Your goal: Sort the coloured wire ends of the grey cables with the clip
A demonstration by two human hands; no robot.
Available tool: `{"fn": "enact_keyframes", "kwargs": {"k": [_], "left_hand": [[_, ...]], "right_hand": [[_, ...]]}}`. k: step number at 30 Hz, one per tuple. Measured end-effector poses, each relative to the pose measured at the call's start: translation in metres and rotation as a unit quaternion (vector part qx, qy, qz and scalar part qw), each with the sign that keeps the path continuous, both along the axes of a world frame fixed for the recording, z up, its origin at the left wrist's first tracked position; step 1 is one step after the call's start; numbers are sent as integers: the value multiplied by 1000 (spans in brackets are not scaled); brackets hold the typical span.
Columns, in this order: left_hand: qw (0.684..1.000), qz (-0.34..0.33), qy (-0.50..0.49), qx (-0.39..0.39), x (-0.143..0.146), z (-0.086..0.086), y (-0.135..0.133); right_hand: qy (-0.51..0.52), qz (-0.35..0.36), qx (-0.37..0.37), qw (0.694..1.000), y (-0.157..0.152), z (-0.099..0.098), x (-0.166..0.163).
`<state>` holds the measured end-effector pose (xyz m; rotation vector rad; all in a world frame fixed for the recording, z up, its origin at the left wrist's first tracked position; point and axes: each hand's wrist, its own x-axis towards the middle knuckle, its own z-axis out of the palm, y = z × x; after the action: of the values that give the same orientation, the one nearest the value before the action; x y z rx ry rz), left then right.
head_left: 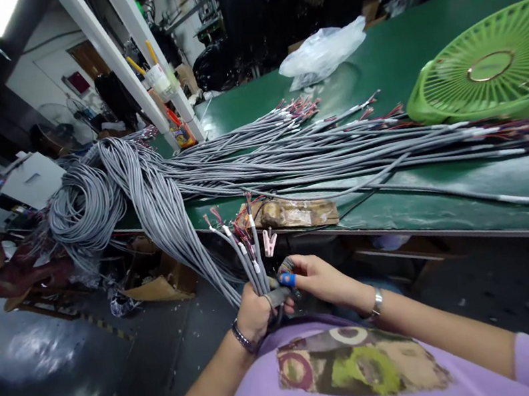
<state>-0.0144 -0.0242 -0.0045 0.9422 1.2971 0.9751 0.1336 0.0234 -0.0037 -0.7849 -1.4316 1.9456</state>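
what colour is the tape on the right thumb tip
Blue: the tape wraps the thumb tip of the right hand, clearest in the head view.

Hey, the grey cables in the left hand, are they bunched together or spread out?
Bunched. The left hand grips the grey cables in one tight cluster, stripped ends pointing up, with the right hand touching them.

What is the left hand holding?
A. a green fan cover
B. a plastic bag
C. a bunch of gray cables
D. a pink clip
C: the left hand is closed around a bunch of gray cables, their stripped ends sticking up.
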Motion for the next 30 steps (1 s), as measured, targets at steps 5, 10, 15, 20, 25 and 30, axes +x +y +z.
{"fn": "enact_keyframes", "kwargs": {"k": [5,10,15,20,25,30], "left_hand": [[993,92,-19,65,7,-3,4],[987,129,-40,92,13,-4,7],[983,164,-64,45,15,-1,10],[975,206,-77,17,16,0,14],[978,198,-54,35,10,-3,11],[990,122,-33,61,0,-3,4]], "right_hand": [[3,-63,-11,998,3,0,-2],[-1,-105,-11,994,7,-6,-4],[17,-107,-5,994,10,-11,-4],[56,-81,-16,995,8,-5,-4],[41,-75,19,996,7,-3,1],[44,-113,-86,989,19,-14,4]]}}
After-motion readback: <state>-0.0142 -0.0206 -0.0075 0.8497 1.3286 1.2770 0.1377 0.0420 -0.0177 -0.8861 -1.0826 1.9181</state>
